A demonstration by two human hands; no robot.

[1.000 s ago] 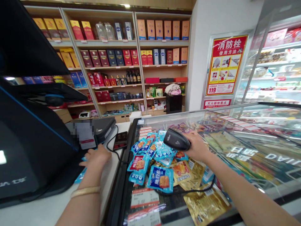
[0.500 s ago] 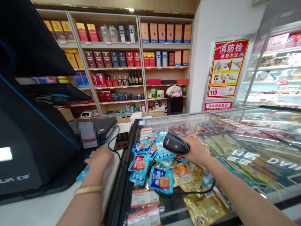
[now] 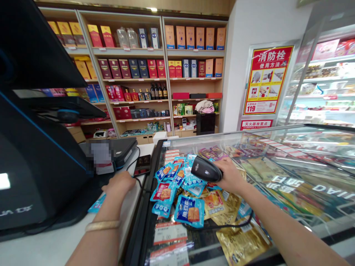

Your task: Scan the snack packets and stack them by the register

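My right hand (image 3: 230, 175) is closed around the handle of a black barcode scanner (image 3: 206, 170), held over a pile of small snack packets. Blue packets (image 3: 189, 210) with red or dark-blue labels lie on the glass freezer lid, with gold packets (image 3: 241, 242) beside and beneath them. The scanner's black cable (image 3: 222, 226) curves below the pile. On the white counter at the left, my left hand (image 3: 120, 183) rests palm down, its fingers mostly hidden behind the back of the hand. A light-blue packet (image 3: 97, 204) lies near it, partly covered by my forearm.
A black checkout terminal (image 3: 36, 159) fills the left side. A dark phone (image 3: 142, 164) lies on the counter by another cable. Price labels (image 3: 170, 232) show on the freezer's left. Shelves of boxed bottles (image 3: 163, 53) stand behind, and a lit display fridge (image 3: 330, 81) is at right.
A bit of blue seen at my left fingertips earlier no longer shows there. The scanner and the pile keep their places; the whole view has shifted slightly.
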